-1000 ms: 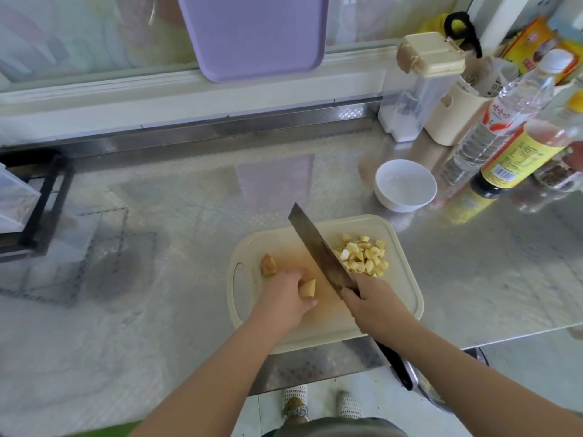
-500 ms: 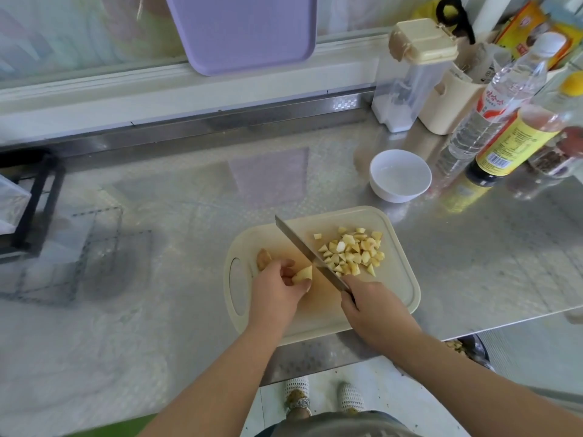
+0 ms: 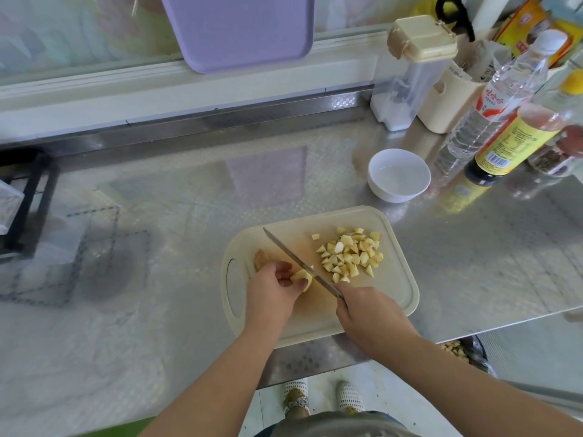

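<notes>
A cream cutting board [image 3: 397, 288] lies at the counter's front edge. My left hand [image 3: 271, 291] pinches a pale apple wedge [image 3: 302, 276] on it. My right hand [image 3: 369, 313] grips the handle of a cleaver [image 3: 296, 261], whose blade stands edge-down right beside the wedge. A pile of diced apple pieces [image 3: 350, 255] lies on the right half of the board. Another apple chunk [image 3: 260, 258] sits just behind my left hand.
A white bowl [image 3: 399, 175] stands behind the board. Bottles [image 3: 498, 99], a clear lidded container [image 3: 410, 74] and a cream holder [image 3: 448, 99] crowd the back right. A black rack [image 3: 28, 200] is at the left. A bowl with pieces [image 3: 463, 351] sits below the counter edge.
The cleaver has tipped from flat-side-up to edge-down and come against the wedge. The pile of dice has spread a little. My left hand stayed on the wedge.
</notes>
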`<action>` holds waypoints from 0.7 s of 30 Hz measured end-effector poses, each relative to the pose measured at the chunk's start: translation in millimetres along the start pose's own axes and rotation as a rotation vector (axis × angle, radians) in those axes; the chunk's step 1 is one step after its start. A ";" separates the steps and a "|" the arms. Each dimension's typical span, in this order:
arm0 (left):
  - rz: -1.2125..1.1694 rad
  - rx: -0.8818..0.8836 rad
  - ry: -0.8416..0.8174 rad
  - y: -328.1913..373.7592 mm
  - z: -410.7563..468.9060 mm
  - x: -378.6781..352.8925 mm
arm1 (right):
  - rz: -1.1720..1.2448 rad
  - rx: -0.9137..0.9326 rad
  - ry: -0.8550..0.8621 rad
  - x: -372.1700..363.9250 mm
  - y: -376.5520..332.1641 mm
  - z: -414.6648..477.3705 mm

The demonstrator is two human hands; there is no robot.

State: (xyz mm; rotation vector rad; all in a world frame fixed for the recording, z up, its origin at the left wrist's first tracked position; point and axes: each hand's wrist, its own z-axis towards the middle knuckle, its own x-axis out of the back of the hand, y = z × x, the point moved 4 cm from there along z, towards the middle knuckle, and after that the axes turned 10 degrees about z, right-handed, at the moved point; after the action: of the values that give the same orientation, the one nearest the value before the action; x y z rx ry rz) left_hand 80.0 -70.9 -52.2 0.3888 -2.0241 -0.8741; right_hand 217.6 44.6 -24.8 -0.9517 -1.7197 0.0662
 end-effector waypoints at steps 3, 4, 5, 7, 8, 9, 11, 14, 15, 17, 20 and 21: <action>-0.007 0.002 -0.003 1.1 0.2 0.3 | -0.037 -0.029 -0.026 -2.1 -1.9 2.7; -0.008 0.001 -0.004 1.7 -0.2 0.8 | -0.053 -0.043 -0.033 -3.3 -2.2 4.1; -0.010 -0.002 -0.005 2.1 -0.7 1.3 | -0.071 -0.056 -0.041 -4.8 -2.3 5.7; -0.006 -0.003 -0.009 2.5 -1.5 1.8 | -0.110 -0.077 -0.057 -8.0 -2.4 9.2; -0.003 0.000 -0.008 2.9 -2.1 2.1 | -0.132 -0.085 -0.065 -9.8 -2.7 10.8; 0.001 0.002 -0.007 3.3 -2.7 2.3 | -0.150 -0.091 -0.070 -11.3 -2.8 12.1; 0.009 0.003 -0.005 4.2 -3.2 2.4 | -0.156 -0.106 -0.069 -12.5 -2.6 13.6; 0.018 -0.005 -0.011 5.6 -3.6 2.3 | -0.120 -0.113 -0.079 -11.9 -1.7 15.0; 0.031 -0.014 -0.016 6.4 -4.0 2.2 | -0.081 -0.120 -0.073 -11.2 -1.4 15.7; 0.073 -0.043 -0.032 8.6 -5.4 1.8 | 0.044 -0.149 -0.042 -7.9 0.1 15.9; 0.151 -0.083 -0.058 10.4 -7.8 1.9 | 0.150 -0.160 0.036 -1.1 5.9 13.2; 0.169 -0.084 -0.065 9.8 -7.9 2.4 | 0.162 -0.150 0.047 0.7 7.9 11.8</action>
State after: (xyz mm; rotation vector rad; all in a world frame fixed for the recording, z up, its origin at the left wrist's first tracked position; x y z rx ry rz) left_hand 85.7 -68.8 -40.8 0.1418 -2.0384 -0.8721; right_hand 212.2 55.1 -32.6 -1.1936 -1.6194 0.0210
